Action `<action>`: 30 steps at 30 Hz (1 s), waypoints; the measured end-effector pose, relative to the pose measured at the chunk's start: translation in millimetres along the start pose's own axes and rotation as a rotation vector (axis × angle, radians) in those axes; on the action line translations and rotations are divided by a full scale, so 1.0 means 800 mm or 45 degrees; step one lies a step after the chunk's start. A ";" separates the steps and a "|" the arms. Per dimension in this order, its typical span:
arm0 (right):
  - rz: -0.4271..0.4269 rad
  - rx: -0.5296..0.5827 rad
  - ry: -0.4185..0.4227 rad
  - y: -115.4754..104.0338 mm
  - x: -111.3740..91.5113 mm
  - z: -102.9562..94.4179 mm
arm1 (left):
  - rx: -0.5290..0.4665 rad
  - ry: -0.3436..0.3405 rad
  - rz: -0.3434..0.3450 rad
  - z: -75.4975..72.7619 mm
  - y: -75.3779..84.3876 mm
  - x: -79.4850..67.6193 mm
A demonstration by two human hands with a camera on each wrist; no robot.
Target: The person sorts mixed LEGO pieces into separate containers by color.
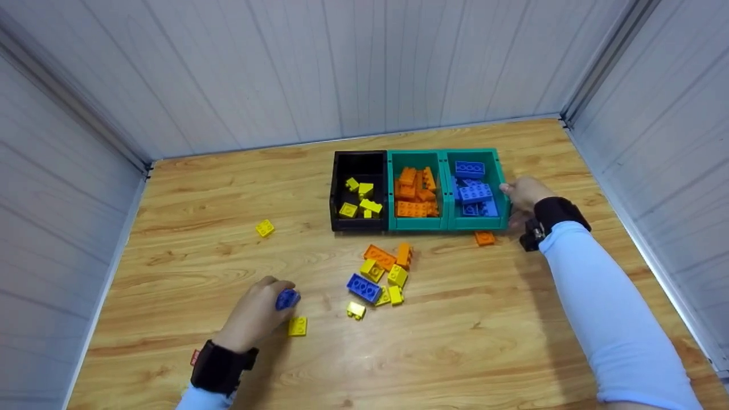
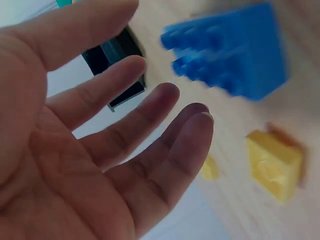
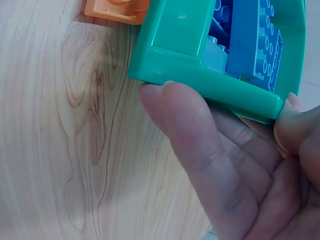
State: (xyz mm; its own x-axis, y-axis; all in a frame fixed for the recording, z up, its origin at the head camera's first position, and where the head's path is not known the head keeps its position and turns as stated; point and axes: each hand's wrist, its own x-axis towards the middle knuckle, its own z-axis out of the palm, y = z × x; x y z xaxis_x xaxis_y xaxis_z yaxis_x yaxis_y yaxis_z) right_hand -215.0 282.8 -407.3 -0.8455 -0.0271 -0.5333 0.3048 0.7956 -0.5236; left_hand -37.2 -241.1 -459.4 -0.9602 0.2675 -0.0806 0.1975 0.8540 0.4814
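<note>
Left hand (image 1: pixel 256 312), beside a square yellow plastic brick (image 1: pixel 297 327), has fingers spread, clear of a studded blue plastic brick (image 1: pixel 287 299) near their tips; farther off, the right hand (image 1: pixel 528 196) pinches the edge of a green plastic bin (image 1: pixel 478 224) holding blue bricks (image 1: pixel 475 194).

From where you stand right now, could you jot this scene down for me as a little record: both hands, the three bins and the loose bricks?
Left hand: open, near a blue brick; contact unclear
Right hand: gripping the edge of the right green bin
Black bin: yellow bricks
Middle green bin: orange bricks
Right green bin: blue bricks
Loose on table: yellow, orange and blue
</note>
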 end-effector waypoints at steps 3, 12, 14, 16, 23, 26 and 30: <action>-0.005 0.008 -0.008 0.000 0.000 0.000 | 0.002 0.003 -0.052 0.006 -0.001 -0.004; 0.007 0.029 0.005 0.002 0.001 0.000 | -0.011 -0.022 -0.139 0.014 -0.002 0.001; 0.002 0.022 0.012 0.001 0.001 -0.001 | -0.014 -0.033 -0.146 0.014 -0.002 0.002; 0.005 0.028 0.019 0.002 0.001 -0.002 | -0.020 -0.046 -0.142 0.013 -0.001 0.005; -0.009 0.062 0.034 0.005 -0.001 0.000 | -0.067 0.002 -0.031 -0.003 0.029 0.035; -0.011 0.066 0.044 0.004 -0.002 0.002 | -0.113 0.030 0.073 -0.015 0.064 0.067; -0.021 0.031 0.031 -0.001 -0.004 0.002 | -0.087 0.020 0.328 -0.026 0.124 0.129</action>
State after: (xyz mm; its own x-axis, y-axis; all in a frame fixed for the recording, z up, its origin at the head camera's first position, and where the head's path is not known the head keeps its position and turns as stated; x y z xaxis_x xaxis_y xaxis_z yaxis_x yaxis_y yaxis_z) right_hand -211.8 281.3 -406.5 -0.8609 -0.0250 -0.5081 0.3011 0.7800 -0.5486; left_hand -120.8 -138.0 -401.5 -0.8830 0.4648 0.0656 0.4226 0.7261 0.5424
